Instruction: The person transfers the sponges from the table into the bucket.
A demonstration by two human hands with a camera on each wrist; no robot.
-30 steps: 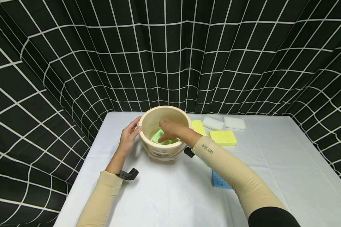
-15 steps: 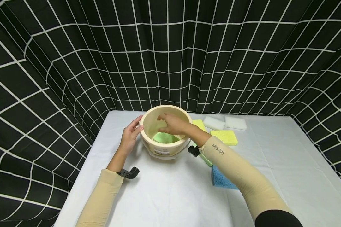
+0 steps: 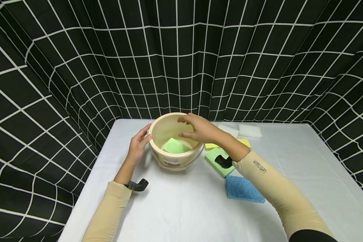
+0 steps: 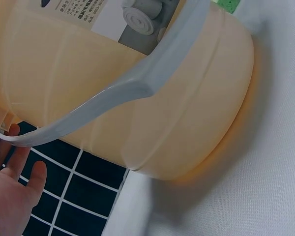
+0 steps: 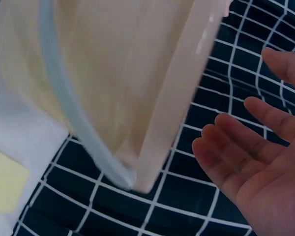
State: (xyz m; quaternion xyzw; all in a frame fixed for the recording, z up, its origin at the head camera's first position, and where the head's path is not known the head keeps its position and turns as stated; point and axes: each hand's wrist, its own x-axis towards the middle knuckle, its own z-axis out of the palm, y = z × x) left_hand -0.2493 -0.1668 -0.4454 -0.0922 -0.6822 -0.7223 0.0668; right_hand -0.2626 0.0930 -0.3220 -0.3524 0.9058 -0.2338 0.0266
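The cream bucket [image 3: 178, 155] stands upright on the white counter [image 3: 175, 208], its axis vertical, mouth facing up, with its printed label [image 4: 91, 14] towards the person and the grey handle [image 4: 142, 81] hanging down around the near side. The left hand [image 3: 137, 143] holds the bucket's left edge, thumb on the rim and fingers against the outside. The right hand [image 3: 201, 128] is free of any load, fingers apart and slightly bent, over the right side of the mouth. Inside lies a light-green sponge [image 3: 174, 146], its visible longer edge running from far left to near right; the lower part is hidden by the near rim. Right of the bucket, another green sponge [image 3: 211, 158] points the same way, while a blue sponge [image 3: 245, 190], just beside its near end, stretches roughly left to right.
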